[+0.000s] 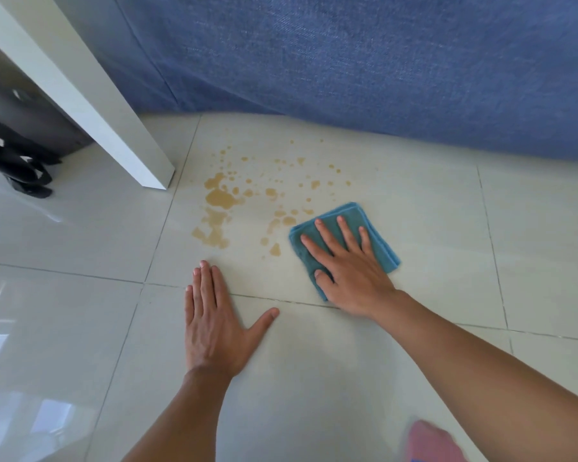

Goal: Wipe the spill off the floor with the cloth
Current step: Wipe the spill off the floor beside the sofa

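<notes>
A brown spill (220,199) lies in blotches and scattered drops on the pale floor tile (414,211), from near the white leg across to the centre. A folded teal cloth (379,243) rests flat on the floor at the spill's right edge. My right hand (346,266) presses down on the cloth with fingers spread, thumb on its near edge. My left hand (214,325) lies flat on the bare tile just in front of the spill, fingers together, thumb out, holding nothing.
A white furniture leg (90,105) slants down to the floor left of the spill. Blue fabric (364,61) hangs along the back. Dark straps (20,165) lie at the far left. A pink object (431,441) shows at the bottom right.
</notes>
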The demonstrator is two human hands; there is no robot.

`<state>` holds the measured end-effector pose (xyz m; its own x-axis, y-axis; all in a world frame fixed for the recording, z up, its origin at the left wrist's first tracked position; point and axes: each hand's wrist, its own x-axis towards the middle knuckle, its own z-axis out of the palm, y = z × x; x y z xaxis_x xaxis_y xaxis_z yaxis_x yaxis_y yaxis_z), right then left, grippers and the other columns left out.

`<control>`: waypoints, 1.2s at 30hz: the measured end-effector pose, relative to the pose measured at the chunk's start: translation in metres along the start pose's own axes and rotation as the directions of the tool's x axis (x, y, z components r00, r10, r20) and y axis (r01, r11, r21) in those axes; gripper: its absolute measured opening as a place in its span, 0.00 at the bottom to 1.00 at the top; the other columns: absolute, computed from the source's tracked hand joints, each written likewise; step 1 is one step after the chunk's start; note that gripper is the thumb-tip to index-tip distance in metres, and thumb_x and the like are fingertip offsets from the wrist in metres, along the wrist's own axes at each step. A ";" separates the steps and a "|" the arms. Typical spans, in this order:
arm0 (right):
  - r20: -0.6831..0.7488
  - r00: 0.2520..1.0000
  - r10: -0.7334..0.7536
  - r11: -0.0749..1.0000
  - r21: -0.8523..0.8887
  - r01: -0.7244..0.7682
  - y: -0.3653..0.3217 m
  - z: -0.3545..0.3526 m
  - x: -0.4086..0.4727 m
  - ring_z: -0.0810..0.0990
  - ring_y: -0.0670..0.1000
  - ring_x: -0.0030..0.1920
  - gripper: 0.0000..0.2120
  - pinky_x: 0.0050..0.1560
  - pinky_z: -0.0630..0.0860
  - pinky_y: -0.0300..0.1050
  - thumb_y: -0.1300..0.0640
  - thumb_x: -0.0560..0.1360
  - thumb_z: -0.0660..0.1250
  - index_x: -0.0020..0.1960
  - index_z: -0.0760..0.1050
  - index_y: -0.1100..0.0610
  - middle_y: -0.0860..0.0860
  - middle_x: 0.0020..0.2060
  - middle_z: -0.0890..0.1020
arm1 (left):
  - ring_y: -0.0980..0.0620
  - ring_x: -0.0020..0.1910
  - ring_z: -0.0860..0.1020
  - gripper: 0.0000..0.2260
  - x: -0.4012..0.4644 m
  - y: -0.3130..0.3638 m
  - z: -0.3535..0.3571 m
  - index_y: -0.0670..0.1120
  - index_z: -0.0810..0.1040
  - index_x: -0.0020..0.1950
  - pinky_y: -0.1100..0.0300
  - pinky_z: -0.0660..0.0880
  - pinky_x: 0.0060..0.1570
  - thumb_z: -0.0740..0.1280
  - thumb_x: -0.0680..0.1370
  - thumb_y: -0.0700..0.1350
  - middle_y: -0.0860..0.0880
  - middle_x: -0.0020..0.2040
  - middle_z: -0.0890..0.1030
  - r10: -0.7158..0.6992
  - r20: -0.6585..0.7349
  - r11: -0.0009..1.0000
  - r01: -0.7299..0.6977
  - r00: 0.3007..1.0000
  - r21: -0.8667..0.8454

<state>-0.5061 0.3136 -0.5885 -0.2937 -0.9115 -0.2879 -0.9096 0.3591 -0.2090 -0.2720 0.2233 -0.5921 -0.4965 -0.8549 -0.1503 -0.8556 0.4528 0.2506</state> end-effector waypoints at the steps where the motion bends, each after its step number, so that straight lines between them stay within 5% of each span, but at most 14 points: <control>1: -0.001 0.999 -0.052 0.999 0.000 0.052 0.001 0.001 -0.005 0.31 0.54 0.81 0.31 0.78 0.34 0.62 0.43 0.81 0.50 0.82 0.45 0.39 0.43 0.82 0.39 | 0.48 0.81 0.41 0.56 0.000 0.000 0.001 0.40 0.44 0.81 0.57 0.35 0.77 0.52 0.68 0.80 0.43 0.82 0.45 0.001 -0.006 1.000 -0.001 1.000 0.003; 5: 0.004 0.982 -0.189 0.982 -0.025 0.189 0.032 0.002 -0.027 0.38 0.49 0.82 0.32 0.80 0.36 0.56 0.42 0.78 0.53 0.81 0.52 0.38 0.39 0.82 0.46 | 0.48 0.81 0.41 0.56 0.002 0.000 0.002 0.39 0.44 0.81 0.56 0.37 0.77 0.50 0.68 0.80 0.42 0.82 0.45 0.004 -0.004 1.000 -0.004 1.000 0.010; 11: -0.032 0.996 0.084 0.996 -0.007 -0.084 0.020 -0.011 0.023 0.35 0.54 0.82 0.32 0.79 0.33 0.60 0.41 0.78 0.46 0.82 0.44 0.38 0.42 0.82 0.41 | 0.49 0.80 0.39 0.56 0.002 0.000 0.003 0.40 0.43 0.81 0.55 0.37 0.77 0.50 0.69 0.80 0.43 0.82 0.44 0.004 0.003 1.000 -0.004 1.000 0.018; 18: 0.058 0.970 -0.238 0.971 -0.004 0.238 0.020 -0.001 -0.011 0.34 0.48 0.81 0.31 0.80 0.34 0.56 0.44 0.79 0.51 0.81 0.49 0.35 0.37 0.81 0.43 | 0.49 0.80 0.39 0.56 0.002 0.000 0.000 0.40 0.43 0.81 0.54 0.39 0.78 0.50 0.68 0.80 0.43 0.82 0.43 -0.003 0.007 1.000 0.003 1.000 0.011; 24: -0.035 0.998 0.056 0.998 0.003 -0.056 0.010 -0.014 0.041 0.36 0.52 0.82 0.32 0.79 0.34 0.59 0.42 0.77 0.44 0.81 0.46 0.36 0.39 0.82 0.43 | 0.50 0.80 0.40 0.55 0.003 -0.005 -0.005 0.42 0.44 0.81 0.56 0.40 0.77 0.52 0.68 0.80 0.46 0.82 0.43 0.002 0.018 1.000 -0.002 1.000 -0.017; 30: 0.028 0.980 -0.199 0.978 0.060 0.198 -0.004 -0.008 0.015 0.33 0.46 0.81 0.31 0.80 0.34 0.55 0.43 0.78 0.50 0.81 0.51 0.35 0.35 0.81 0.44 | 0.50 0.80 0.40 0.56 0.025 -0.029 -0.018 0.41 0.44 0.81 0.51 0.44 0.78 0.51 0.68 0.80 0.45 0.82 0.45 -0.078 -0.041 0.997 0.078 0.996 -0.024; 36: 0.014 0.998 -0.054 0.998 -0.010 0.054 -0.006 -0.015 0.042 0.31 0.48 0.80 0.33 0.79 0.35 0.59 0.36 0.78 0.45 0.82 0.43 0.37 0.39 0.82 0.40 | 0.49 0.80 0.39 0.57 0.038 -0.033 -0.012 0.40 0.44 0.81 0.56 0.36 0.77 0.49 0.67 0.81 0.42 0.82 0.45 -0.088 -0.052 0.996 0.087 0.995 -0.016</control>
<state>-0.5178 0.2706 -0.5850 -0.2401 -0.9267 -0.2891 -0.9271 0.3072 -0.2148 -0.2612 0.1731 -0.5941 -0.4109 -0.9035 -0.1219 -0.8934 0.3724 0.2515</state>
